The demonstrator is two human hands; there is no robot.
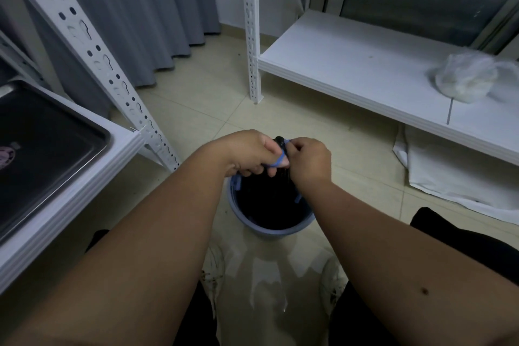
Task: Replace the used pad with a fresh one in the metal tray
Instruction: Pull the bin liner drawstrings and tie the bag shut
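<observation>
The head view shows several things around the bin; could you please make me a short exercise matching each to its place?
Things:
1. metal tray
2. blue bin
3. clear plastic bag
4. white sheet

Places:
A. on the floor under the right shelf
B. on the floor between the feet
C. on the left shelf
D. on the right shelf

Pairs: 1-C, 2-B, 3-D, 4-A

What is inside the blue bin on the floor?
A black bag lines the blue bin; both hands grip its gathered top. Its contents are hidden.
</observation>
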